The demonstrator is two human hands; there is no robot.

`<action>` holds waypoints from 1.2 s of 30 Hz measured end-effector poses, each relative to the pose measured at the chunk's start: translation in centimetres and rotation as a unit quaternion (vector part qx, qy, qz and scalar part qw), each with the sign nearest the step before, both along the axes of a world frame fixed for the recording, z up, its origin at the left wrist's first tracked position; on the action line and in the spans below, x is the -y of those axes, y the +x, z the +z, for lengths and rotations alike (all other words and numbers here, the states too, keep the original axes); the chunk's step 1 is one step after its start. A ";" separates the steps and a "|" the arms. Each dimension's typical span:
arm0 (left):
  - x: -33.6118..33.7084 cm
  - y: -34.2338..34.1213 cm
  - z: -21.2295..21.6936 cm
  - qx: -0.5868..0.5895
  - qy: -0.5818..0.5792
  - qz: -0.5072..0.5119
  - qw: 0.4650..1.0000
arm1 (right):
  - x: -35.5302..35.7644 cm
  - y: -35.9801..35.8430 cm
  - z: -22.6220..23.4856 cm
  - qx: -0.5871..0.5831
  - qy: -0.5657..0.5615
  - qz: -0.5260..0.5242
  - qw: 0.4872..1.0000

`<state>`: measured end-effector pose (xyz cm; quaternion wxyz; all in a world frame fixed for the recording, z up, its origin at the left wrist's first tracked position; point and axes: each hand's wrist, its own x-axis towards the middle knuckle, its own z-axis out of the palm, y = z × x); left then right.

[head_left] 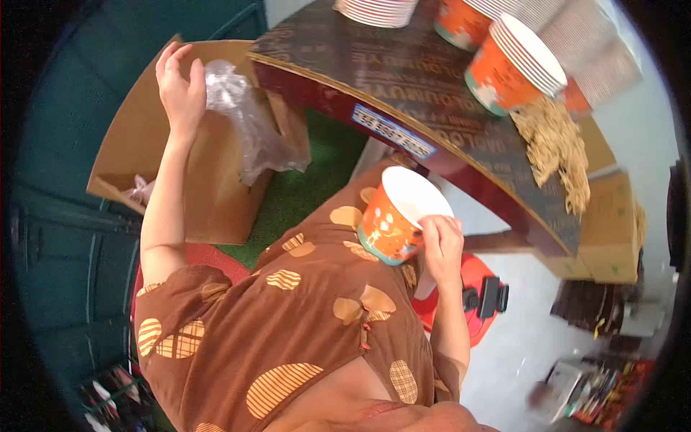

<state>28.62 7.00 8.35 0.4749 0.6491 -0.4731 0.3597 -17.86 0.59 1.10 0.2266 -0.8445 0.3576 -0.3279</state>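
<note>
My right hand [442, 248] grips an orange paper bucket [392, 227] by its rim, fingers closed on the edge. The bucket has a white inside and a green base, and is tilted in front of my brown patterned top. On the far left, my left hand [181, 90] is raised over a large open cardboard box [216, 165], its thumb and fingers apart. A crumpled clear plastic bag [248, 119] hangs right beside that thumb; whether they touch I cannot tell.
On the dark table [338, 54] stand stacked orange paper buckets [512, 68], more white-rimmed stacks [378, 10] and a tangle of beige strands [551, 140]. A red stool [481, 317] bears a black device [493, 297]. Cardboard boxes [608, 230] stand at right; a green mat [288, 198] covers floor.
</note>
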 end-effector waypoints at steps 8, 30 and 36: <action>3.8 -18.7 -1.3 0.025 0.269 -0.563 0.781 | 0.2 -1.3 -0.2 0.036 0.021 0.016 0.999; 8.5 -21.4 -9.2 -0.618 0.386 -0.547 0.412 | 8.7 -14.1 4.9 0.110 -0.156 -0.327 0.925; 9.1 -21.8 -14.1 -0.747 0.359 -0.486 0.279 | 11.8 -14.8 5.3 0.004 -0.182 -0.313 0.932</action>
